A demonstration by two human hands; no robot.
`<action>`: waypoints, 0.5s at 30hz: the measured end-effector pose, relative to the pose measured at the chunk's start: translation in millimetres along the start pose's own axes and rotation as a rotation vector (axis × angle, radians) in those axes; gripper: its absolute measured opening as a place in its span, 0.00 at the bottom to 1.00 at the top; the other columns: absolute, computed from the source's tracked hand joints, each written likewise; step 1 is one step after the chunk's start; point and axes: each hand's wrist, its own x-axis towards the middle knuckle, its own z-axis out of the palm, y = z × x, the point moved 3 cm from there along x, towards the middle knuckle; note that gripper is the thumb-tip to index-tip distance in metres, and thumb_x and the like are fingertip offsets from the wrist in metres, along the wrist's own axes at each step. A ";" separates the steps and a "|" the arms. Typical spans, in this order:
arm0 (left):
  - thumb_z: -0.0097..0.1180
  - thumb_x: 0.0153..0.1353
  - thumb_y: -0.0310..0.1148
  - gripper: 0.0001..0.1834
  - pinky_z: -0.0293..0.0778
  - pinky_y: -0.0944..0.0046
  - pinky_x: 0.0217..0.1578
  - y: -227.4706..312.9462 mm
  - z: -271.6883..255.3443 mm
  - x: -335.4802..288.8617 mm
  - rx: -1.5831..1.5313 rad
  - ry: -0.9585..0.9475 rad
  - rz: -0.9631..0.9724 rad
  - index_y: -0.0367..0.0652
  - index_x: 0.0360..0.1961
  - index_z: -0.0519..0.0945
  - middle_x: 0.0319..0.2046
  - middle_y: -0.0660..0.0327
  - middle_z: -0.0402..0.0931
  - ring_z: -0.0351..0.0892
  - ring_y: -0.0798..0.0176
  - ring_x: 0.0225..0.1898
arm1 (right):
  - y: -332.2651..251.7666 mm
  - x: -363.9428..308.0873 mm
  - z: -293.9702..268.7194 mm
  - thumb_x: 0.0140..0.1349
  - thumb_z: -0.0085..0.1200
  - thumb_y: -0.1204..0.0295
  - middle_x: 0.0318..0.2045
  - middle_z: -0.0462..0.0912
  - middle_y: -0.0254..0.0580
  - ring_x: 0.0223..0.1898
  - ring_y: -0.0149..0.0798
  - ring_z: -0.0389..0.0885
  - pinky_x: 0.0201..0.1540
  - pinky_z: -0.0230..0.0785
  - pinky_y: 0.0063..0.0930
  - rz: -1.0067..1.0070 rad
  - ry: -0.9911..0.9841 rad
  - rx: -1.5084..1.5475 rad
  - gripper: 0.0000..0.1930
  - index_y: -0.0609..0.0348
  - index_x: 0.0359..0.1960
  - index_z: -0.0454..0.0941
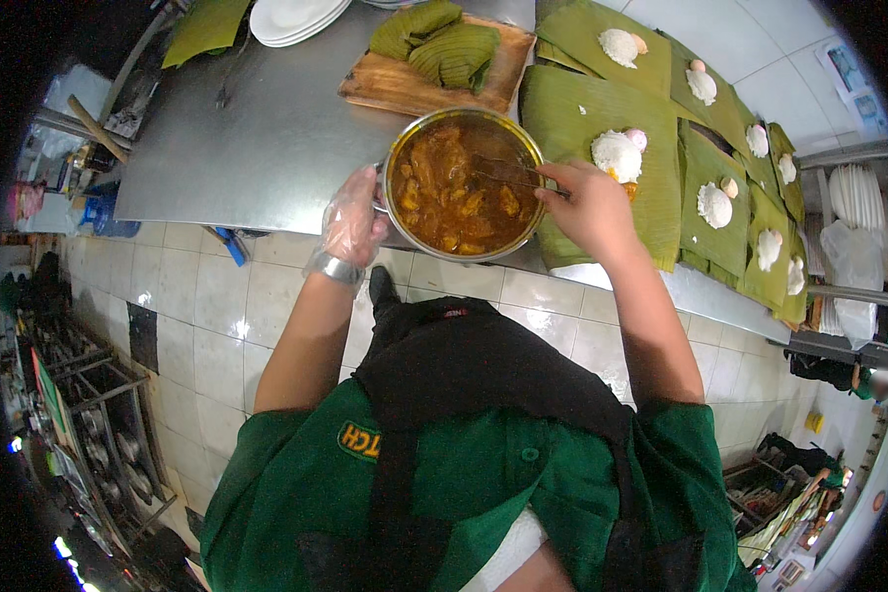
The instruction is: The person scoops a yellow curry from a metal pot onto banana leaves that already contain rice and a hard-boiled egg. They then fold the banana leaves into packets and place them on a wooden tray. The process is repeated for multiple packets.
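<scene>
A round metal pot point(402, 233) of brown stew point(454, 197) with chunks in it is at the table's near edge. My left hand point(355, 219), in a clear plastic glove, grips the pot's handle at its left side. My bare right hand point(594, 205) pinches the handle of a metal utensil point(511, 171) whose far end dips into the stew; its head is hidden in the sauce. Just right of the pot, a banana leaf point(572, 118) bears a mound of white rice point(617, 155) with an egg piece and some brown stew beside it.
Several more banana leaves point(696, 187) with rice mounds point(714, 205) cover the table's right side. Behind the pot, a wooden tray point(365, 87) holds folded leaves point(454, 54). White plates point(291, 20) are stacked at the far left of the steel table point(237, 138). A rack point(99, 414) stands at lower left.
</scene>
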 end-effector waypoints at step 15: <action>0.45 0.72 0.42 0.18 0.67 0.76 0.21 3.5 4.9 -5.2 -0.654 0.043 -0.534 0.38 0.50 0.75 0.36 0.65 0.75 0.68 0.74 0.26 | -49.9 -11.9 3.7 0.61 0.56 0.60 0.30 0.83 0.54 0.33 0.56 0.82 0.37 0.75 0.46 0.005 -0.094 -0.079 0.15 0.57 0.40 0.83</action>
